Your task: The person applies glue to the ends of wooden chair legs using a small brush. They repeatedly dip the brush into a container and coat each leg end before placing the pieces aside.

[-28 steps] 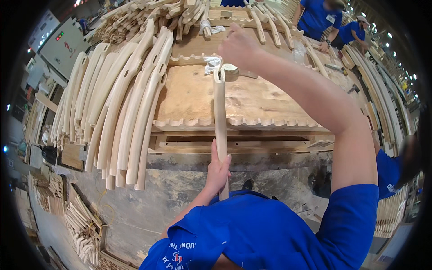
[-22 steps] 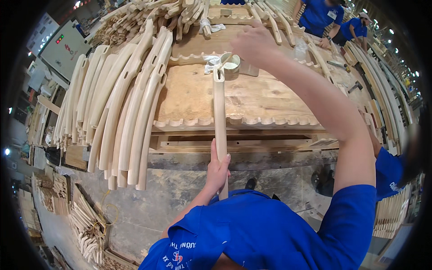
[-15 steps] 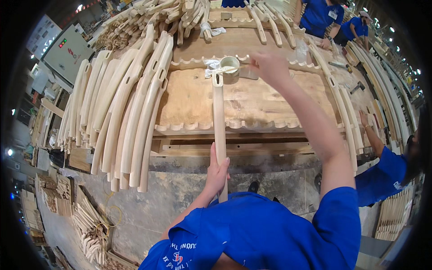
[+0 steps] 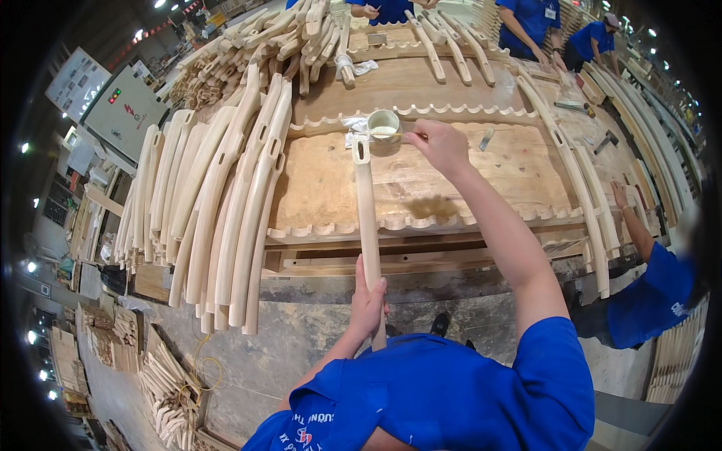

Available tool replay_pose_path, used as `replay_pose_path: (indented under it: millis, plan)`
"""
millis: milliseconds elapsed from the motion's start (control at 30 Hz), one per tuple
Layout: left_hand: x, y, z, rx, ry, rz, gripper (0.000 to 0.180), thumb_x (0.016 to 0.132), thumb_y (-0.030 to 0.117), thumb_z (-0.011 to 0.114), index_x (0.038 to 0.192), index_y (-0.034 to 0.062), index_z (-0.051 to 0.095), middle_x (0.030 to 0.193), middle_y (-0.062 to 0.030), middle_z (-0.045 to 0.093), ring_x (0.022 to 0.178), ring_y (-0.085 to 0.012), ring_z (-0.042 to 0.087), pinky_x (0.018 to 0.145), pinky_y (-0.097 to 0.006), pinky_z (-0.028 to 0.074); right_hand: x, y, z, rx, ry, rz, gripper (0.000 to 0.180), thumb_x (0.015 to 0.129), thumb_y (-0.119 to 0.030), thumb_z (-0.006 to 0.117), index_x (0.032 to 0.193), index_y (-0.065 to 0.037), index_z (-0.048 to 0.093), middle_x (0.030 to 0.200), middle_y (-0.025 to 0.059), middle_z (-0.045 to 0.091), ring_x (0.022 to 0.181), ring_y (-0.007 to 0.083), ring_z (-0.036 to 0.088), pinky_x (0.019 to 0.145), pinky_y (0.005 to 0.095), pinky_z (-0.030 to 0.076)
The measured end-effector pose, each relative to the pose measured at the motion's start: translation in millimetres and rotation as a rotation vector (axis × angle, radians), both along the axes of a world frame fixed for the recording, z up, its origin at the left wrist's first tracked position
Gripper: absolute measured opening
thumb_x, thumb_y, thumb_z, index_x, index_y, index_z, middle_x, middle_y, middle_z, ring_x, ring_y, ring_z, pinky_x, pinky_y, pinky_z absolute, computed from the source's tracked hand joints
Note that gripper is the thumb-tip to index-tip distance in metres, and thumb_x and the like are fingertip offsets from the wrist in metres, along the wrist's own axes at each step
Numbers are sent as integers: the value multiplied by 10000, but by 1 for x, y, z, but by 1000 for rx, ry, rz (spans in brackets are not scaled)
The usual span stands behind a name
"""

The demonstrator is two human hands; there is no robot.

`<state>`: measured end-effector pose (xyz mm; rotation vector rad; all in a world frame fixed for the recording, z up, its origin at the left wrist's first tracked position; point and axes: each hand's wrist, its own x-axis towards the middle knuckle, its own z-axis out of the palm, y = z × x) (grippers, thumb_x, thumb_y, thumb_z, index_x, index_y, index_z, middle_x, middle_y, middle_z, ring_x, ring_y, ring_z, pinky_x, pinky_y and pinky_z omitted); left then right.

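Below the bench edge, my left hand (image 4: 368, 304) is wrapped round a long pale wooden piece (image 4: 366, 210) with a slot near its far end. That slotted end rests on the bench and points away from me. Between the fingertips of my right hand (image 4: 442, 146) is a thin stick (image 4: 396, 136). Its tip reaches the top end of the wooden piece, just in front of a round cup (image 4: 384, 120) with pale stuff inside. A crumpled white cloth (image 4: 353, 122) lies beside the cup.
Several curved wooden pieces (image 4: 233, 203) lean along the bench's left side, with a larger pile (image 4: 263, 45) behind. Scalloped wooden rails (image 4: 466, 113) cross the bench. A hammer (image 4: 606, 142) lies at the right. Co-workers in blue (image 4: 650, 297) stand at the right and far side.
My right hand has come nearer and lower, bringing the stick to the slotted end of the wooden piece. My left hand keeps its hold. The whole view has shifted slightly.
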<state>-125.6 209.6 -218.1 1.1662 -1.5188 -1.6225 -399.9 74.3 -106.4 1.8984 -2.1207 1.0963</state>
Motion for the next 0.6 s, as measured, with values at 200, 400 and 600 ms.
replay_pose_path:
  millis: [200, 400, 600]
  plan:
    - [-2, 0, -1, 41, 5, 1, 702, 937, 229, 461, 1475, 168, 14, 838, -84, 511, 544, -139, 499, 486, -272, 467, 3, 2, -11, -148, -48, -28, 247, 802, -343, 662, 728, -116, 598, 682, 20, 595, 637, 224, 592, 555, 368, 438]
    - [-2, 1, 0, 2, 20, 4, 694, 940, 206, 452, 1475, 168, 12, 826, -84, 511, 538, -140, 497, 487, -275, 465, 9, 4, -9, -119, -88, 17, 225, 791, -313, 674, 718, -114, 598, 676, 11, 587, 648, 204, 586, 555, 358, 437]
    - [-1, 0, 5, 54, 18, -14, 699, 939, 208, 456, 1476, 168, 9, 833, -83, 513, 518, -138, 498, 491, -274, 467, 13, -2, -9, -155, -66, -12, 216, 793, -310, 667, 728, -115, 603, 696, 10, 593, 670, 205, 589, 570, 364, 443]
